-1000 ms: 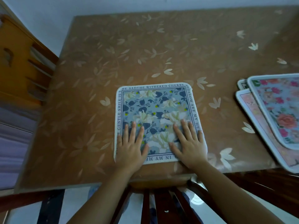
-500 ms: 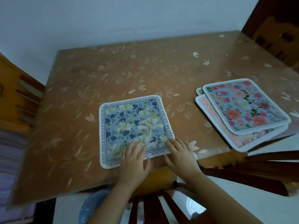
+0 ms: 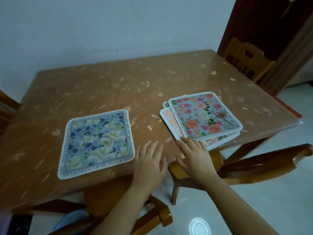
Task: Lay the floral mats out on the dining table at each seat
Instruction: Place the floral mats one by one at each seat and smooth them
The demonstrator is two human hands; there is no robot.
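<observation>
A pale wall [image 3: 118, 28] backs the wide brown bench [image 3: 118, 85], whose glossy cover is printed with scattered pale petals. Wooden chairs ring it: one with a slatted back at the far right [image 3: 245, 60], a dark curved chair back [image 3: 264, 165] at the near right, and another chair [image 3: 152, 212] tucked under the front edge, below the forearms.

The blue floral mat [image 3: 96, 143] lies flat near the front edge on the left side. It is square with rounded corners and a white border carrying lettering. Well apart to its right sits a fanned stack: a rose-patterned mat [image 3: 205, 116] on top, and a pink mat [image 3: 169, 119] peeking out beneath, overhanging the bench edge.

The left hand [image 3: 149, 165] lies flat and wide on bare bench between the blue mat and the stack, holding nothing. The right hand [image 3: 194, 155], fingers straight, reaches the stack's near corner.
</observation>
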